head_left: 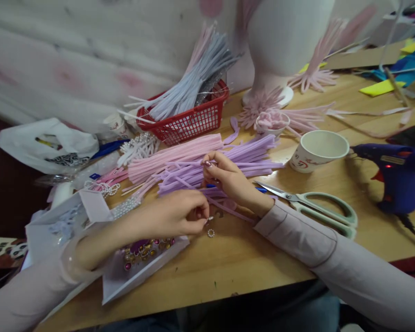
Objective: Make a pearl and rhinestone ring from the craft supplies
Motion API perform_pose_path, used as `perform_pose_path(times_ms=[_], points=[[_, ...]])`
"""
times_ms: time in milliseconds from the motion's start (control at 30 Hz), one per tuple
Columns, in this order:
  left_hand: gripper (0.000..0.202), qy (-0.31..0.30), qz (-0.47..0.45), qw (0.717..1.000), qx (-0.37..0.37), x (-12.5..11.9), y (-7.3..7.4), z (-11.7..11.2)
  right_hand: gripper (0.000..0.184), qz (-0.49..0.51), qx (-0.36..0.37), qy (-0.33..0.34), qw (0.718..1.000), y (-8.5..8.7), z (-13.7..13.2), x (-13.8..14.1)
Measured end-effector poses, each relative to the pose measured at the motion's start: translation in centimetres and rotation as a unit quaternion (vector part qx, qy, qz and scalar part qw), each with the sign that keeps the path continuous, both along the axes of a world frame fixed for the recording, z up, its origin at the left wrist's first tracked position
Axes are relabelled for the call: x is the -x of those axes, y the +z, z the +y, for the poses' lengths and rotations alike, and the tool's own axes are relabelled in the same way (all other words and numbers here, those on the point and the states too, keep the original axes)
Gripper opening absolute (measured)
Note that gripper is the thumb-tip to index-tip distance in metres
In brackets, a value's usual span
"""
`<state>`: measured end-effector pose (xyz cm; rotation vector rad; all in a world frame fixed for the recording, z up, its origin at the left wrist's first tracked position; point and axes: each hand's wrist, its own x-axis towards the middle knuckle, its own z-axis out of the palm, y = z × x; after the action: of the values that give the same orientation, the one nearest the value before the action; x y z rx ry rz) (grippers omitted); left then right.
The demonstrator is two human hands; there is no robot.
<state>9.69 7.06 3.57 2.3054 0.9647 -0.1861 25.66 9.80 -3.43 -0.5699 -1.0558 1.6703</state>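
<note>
Holds left hand [190, 210] pinched on small bead [210, 218], just above pearl ring [210, 233] on bench [228, 272], presumably for fine control. Holds right hand [226, 177] separately, with fingertips together; cannot tell on what. Has scissors [289, 197] at right, likely for reach.

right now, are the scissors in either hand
No, the scissors lie on the table beside the right sleeve, outside the grasp of both left hand and right hand.

No legible text — white bag [24, 144], paper cup [306, 160] and glue gun [399, 182] blurrily printed.
</note>
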Motion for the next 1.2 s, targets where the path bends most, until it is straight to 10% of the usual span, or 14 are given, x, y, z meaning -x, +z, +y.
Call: perform_pose_path(times_ms=[200, 467, 733, 1200], points=[[0.014, 0.319, -0.282, 0.868, 0.254, 3.4, 1.3, -1.9, 0.034, -0.011, 0.008, 0.072, 0.997, 0.8, -1.8, 0.4], [0.019, 0.423, -0.442, 0.743, 0.272, 3.9, -0.4, -3.8, 0.027, -0.012, 0.057, 0.213, 0.975, 0.3, -3.6, 1.3], [0.011, 0.423, -0.429, 0.757, 0.253, 3.6, -0.9, -4.0, 0.026, -0.052, 0.079, 0.144, 0.985, 0.1, -3.4, 1.0], [0.012, 0.373, -0.315, 0.872, 0.040, 3.9, -0.6, -4.0, 0.028, -0.145, 0.105, 0.174, 0.968, -0.1, -3.1, 0.8]])
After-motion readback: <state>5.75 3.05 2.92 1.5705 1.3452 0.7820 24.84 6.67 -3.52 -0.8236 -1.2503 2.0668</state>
